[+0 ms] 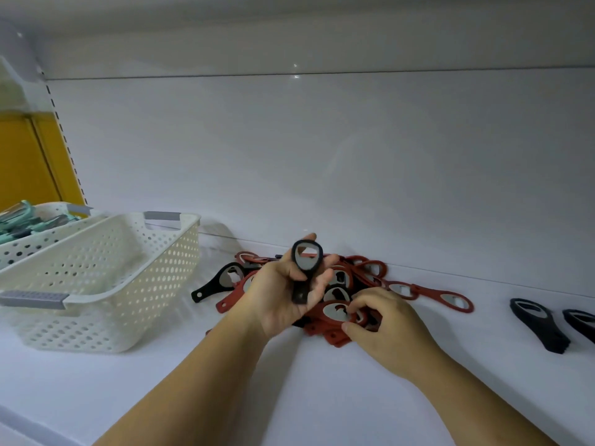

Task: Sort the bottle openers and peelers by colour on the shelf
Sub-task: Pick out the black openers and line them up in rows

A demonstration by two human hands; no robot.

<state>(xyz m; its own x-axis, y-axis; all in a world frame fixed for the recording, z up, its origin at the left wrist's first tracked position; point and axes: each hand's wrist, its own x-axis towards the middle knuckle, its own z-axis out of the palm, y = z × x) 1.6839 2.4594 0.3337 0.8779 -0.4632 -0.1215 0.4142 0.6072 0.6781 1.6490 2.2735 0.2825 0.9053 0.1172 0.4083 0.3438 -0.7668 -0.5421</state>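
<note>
My left hand (277, 297) grips a black bottle opener (306, 264), steel-lined oval head at twelve o'clock; my right hand (386, 323) pinches a red bottle opener (333, 312).

On the shelf (225, 381), the left hand (277, 294) holds an upright opener (306, 262) over a heap of openers (370, 267), which lies beneath and behind the grip. Just right of it, the right hand (389, 320) pinches a second opener (338, 312) at the heap's near edge. Left of the grip stands a basket (106, 272), and behind that a far basket (29, 246) holds peelers (19, 220). Well to the right lie two stray openers (537, 320).
</note>
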